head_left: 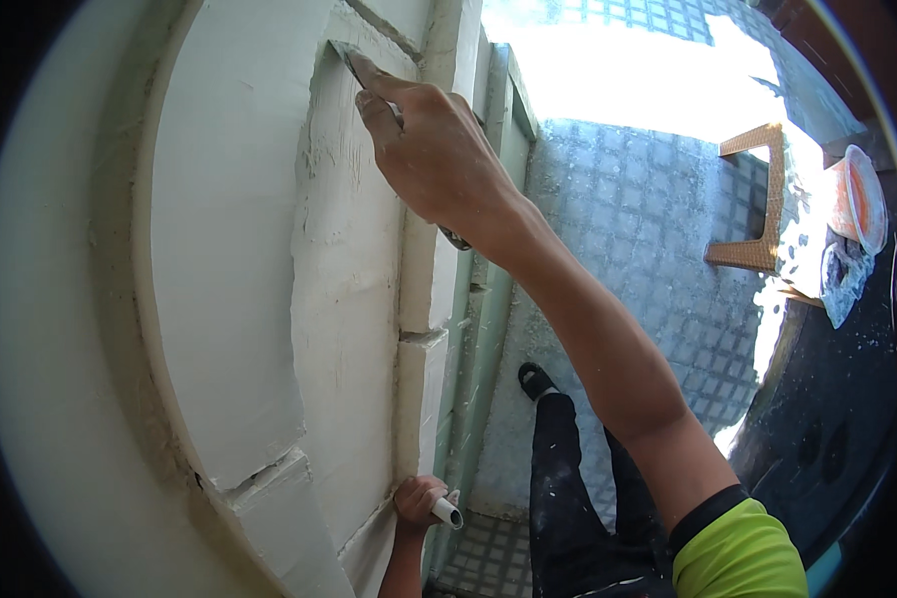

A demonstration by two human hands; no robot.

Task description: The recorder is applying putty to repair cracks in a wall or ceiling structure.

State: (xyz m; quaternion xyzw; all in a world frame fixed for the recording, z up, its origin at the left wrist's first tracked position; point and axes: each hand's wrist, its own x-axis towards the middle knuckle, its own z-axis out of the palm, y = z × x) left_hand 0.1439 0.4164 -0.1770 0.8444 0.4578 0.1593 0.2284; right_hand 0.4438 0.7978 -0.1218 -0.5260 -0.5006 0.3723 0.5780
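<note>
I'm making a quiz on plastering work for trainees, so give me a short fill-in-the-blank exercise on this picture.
1. The right hand presses a putty knife against the white ____.
2. The left hand grips a white ____ low down.
3. The floor tiles below are pale ____.
4. The sleeve on the right arm is bright ____.

Missing words: wall; tube; blue; yellow-green

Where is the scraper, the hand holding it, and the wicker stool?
scraper (pixel 343 55), head view, on the flat blade tip against the white wall.
right hand (pixel 439 159), head view, on the back of the hand.
wicker stool (pixel 757 199), head view, on its woven side.
</note>
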